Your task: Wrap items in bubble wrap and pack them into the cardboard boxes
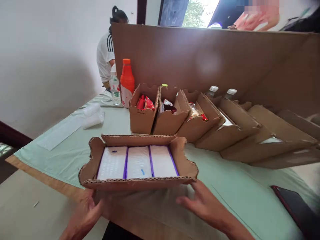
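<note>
An open cardboard box (140, 184) with wavy-cut ends is near the front edge of the table, holding three white packs (138, 162) with purple edges. My left hand (87, 210) is at its lower left corner, thumb stretched inward and fingers partly hidden by the box. At the lower right corner my right hand (202, 201) touches the box, its thumb apart and slightly blurred. Both hands support the box between them; its underside is hidden.
More cardboard boxes (172, 125) with snack packets stand behind. An orange bottle (127, 80) and a water bottle (115, 88) are at back left, plastic wrap (92, 116) nearby. A phone (297, 208) lies right. Beyond the cardboard panel (175, 56) are two people.
</note>
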Motion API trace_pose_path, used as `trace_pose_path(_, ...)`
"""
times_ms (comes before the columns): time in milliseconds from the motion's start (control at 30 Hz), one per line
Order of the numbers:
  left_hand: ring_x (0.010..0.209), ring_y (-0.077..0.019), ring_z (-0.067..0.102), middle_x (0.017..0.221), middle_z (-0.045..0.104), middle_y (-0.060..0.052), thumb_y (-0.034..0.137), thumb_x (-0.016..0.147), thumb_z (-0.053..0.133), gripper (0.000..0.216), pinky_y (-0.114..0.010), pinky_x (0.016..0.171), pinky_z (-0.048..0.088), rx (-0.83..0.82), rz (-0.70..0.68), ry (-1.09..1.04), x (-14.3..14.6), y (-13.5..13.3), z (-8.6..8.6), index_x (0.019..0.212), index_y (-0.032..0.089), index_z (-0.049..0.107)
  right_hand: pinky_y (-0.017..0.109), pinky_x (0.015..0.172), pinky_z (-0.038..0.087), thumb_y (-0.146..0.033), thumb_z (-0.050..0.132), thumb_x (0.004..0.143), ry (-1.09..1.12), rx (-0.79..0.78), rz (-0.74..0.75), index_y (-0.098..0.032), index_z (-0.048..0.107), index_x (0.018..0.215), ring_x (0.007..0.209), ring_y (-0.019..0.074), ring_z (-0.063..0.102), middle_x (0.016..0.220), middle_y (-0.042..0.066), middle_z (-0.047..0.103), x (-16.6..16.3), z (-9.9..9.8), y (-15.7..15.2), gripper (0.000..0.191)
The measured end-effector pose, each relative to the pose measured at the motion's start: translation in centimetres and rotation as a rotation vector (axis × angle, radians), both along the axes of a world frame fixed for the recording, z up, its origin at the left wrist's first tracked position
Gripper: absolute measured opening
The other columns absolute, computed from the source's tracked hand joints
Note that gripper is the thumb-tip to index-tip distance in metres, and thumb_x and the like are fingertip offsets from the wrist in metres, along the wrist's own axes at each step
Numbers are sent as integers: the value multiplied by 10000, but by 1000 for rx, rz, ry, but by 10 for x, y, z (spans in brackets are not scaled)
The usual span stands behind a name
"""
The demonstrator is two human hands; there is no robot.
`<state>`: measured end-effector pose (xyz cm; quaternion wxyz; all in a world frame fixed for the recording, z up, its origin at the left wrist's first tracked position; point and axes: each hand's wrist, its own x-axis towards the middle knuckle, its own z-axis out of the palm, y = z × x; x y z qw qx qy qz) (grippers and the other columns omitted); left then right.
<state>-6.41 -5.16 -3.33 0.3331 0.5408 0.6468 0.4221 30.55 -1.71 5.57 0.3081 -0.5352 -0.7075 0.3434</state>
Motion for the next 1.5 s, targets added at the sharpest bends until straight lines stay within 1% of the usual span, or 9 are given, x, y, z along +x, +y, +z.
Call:
trace_pose_path(167,1116,-352,719,1056,769,-126,640,822,707,632,-434,960,594,48,6,-74,25,30,13,1237,165,663,483,915,599,-428,673,845,-4,134,-96,-205,688,1222,1083,337,701,1199,134,732,-19,-21,14,438)
trace_pose_path(333,1021,-298,720,1075,763,-118,475,800,714,429,-379,881,582,92,-252,-47,71,101,43,1082,158,657,427,738,605,-534,642,845,-74,132,-339,-214,691,974,834,297,716,938,100,754,21,-22,22,349)
trace_pose_path(467,963,-257,703,1025,763,-70,297,735,587,378,-364,867,567,83,-386,17,99,141,43,1086,181,664,466,844,606,-543,614,841,-116,106,-375,-193,660,1151,951,317,732,1098,131,765,57,-42,22,471)
trace_pose_path(600,1112,-282,693,1193,753,-97,277,697,555,529,-421,1018,535,92,-305,33,82,147,25,1208,189,659,497,986,575,-534,572,865,-121,79,-391,-167,632,1255,1114,331,718,1247,163,736,76,-71,20,539)
trace_pose_path(767,1121,-297,694,1256,745,-115,360,767,610,461,-429,985,555,105,-243,97,56,167,27,1186,196,705,395,844,620,-565,593,885,-118,76,-408,-221,701,1031,909,280,749,1005,95,780,82,-78,24,389)
trace_pose_path(1000,1089,-294,677,1184,761,-76,402,738,670,418,-391,939,577,155,-330,81,74,235,34,1107,216,738,288,651,593,-542,575,928,-168,114,-383,-245,702,895,761,223,722,886,48,763,81,-76,27,325)
trace_pose_path(1133,1097,-291,668,1143,755,-77,389,754,649,371,-398,973,563,153,-347,79,70,224,36,1071,216,734,337,842,606,-498,509,981,-164,148,-373,-247,698,939,886,240,729,990,65,772,75,-71,29,318)
trace_pose_path(1333,1043,-273,689,1180,739,-99,307,790,608,446,-402,934,565,93,-402,97,69,150,39,1220,204,664,374,795,620,-513,566,927,-213,202,-415,-244,720,1081,917,268,737,1039,71,787,71,-75,27,347)
trace_pose_path(1500,1053,-294,656,1166,702,-117,301,808,593,450,-450,947,537,97,-407,152,104,125,33,1245,195,599,402,771,630,-551,550,900,-276,194,-412,-224,709,1185,1069,317,725,1212,106,762,72,-84,23,462)
